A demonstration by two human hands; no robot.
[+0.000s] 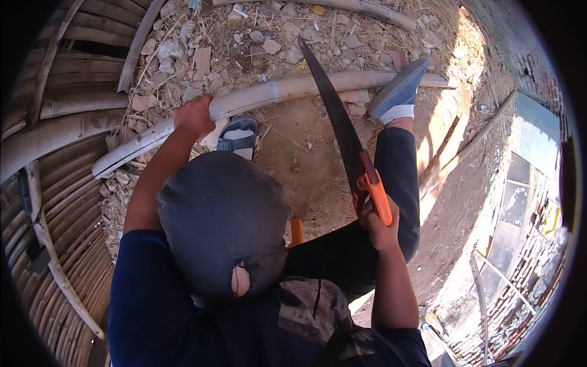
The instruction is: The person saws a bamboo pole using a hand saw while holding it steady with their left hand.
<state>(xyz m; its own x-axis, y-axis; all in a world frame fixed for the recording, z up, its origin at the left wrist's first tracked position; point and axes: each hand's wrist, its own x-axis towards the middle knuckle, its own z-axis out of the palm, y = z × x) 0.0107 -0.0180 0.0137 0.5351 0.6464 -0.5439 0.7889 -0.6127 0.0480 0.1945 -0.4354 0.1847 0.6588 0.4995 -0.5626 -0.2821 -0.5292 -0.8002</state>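
A long pale bamboo pole (275,90) lies across the ground in front of me. My left hand (194,116) is closed over it, left of the middle. In my right hand (379,220) is a handsaw (335,107), gripped by its orange handle. Its dark blade points away from me and crosses over the pole in the picture; I cannot tell whether they touch. My right foot in a grey-blue shoe (400,92) rests at the pole's right part. The left foot in a sandal (237,137) is beside the pole, below my bent, dark-clad knee (223,214) with a torn hole.
A slatted bamboo structure (67,226) stands along the left. Rubble and straw (269,46) cover the ground beyond the pole, where another pole (367,7) lies. An orange object (296,232) shows between my legs. A brick wall (513,293) and panels are at right.
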